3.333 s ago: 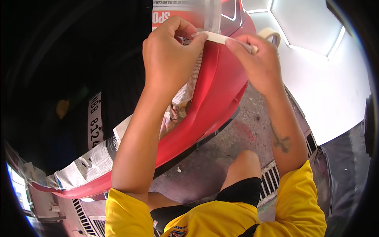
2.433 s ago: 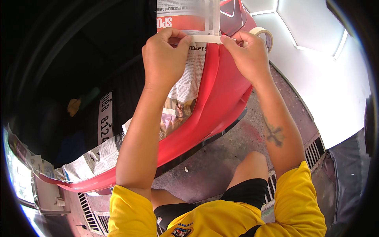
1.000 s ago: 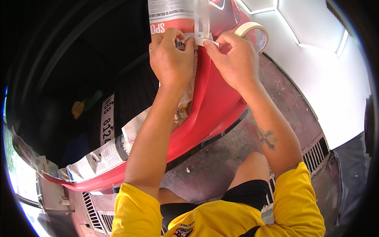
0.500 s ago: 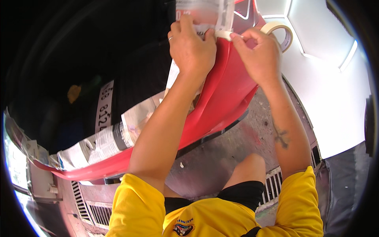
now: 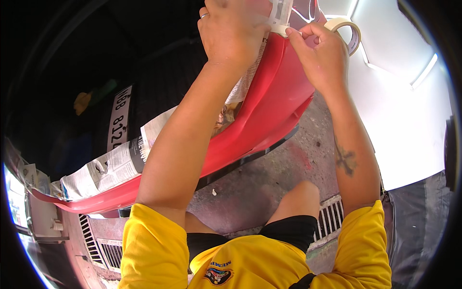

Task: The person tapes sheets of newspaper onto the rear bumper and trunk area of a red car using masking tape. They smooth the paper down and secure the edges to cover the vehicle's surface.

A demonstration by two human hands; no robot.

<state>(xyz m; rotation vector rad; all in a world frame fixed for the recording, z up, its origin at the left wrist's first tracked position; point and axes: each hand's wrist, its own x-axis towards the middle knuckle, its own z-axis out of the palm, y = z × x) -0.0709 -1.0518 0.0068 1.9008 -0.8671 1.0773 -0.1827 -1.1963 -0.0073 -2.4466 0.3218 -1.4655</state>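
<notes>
My right hand (image 5: 321, 55) is closed, thumb and forefinger pinching a pale strip of masking tape (image 5: 280, 30). The tape roll (image 5: 356, 36) shows edge-out behind the knuckles of that hand. The strip runs left along the lower edge of a newspaper sheet (image 5: 281, 12), just above a curved red car bumper (image 5: 269, 96). At the strip's other end my left hand (image 5: 233, 33) lies against the newspaper. Its fingers are blurred and partly cut off by the top edge. More newspaper (image 5: 103, 168) lines the bumper's upper edge.
A black panel with a white number plate (image 5: 119, 115) lies left of the bumper. Bright white lit panels (image 5: 409, 120) stand at the right. Below are stained concrete floor (image 5: 231, 202) and metal drain grates (image 5: 332, 216). My bent knee (image 5: 305, 192) is near the bumper.
Both hands have moved up slightly in the picture, the left one more, its fingers now blurred. The tape roll shifts slightly right and up with the right hand. The whole view has shifted a little.
</notes>
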